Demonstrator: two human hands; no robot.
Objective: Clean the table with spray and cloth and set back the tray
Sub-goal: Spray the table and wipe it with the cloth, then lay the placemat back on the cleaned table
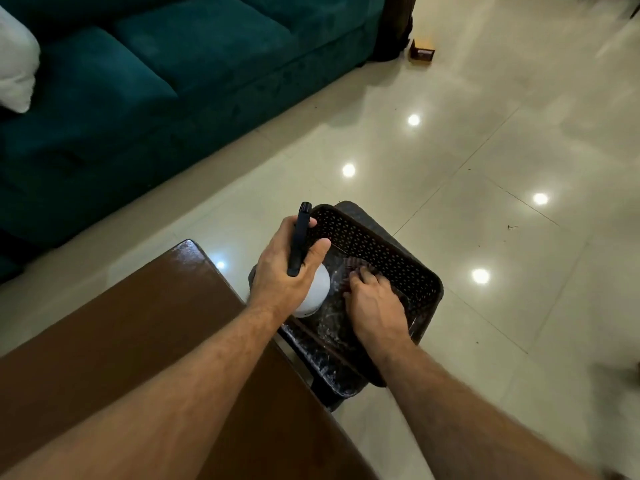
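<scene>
My left hand grips a spray bottle with a white round body and a dark blue head, upright at the left end of the tray. The tray is dark plastic with perforated walls and rests on a small dark marbled stool. My right hand lies palm down inside the tray. Its fingers bend onto a dark reddish cloth, which is blurred and mostly hidden by the hand. The brown wooden table fills the lower left, under my left forearm.
A teal sofa runs along the upper left with a white cushion at its edge. Glossy cream floor tiles spread to the right. A small brown box sits on the floor near the sofa's end.
</scene>
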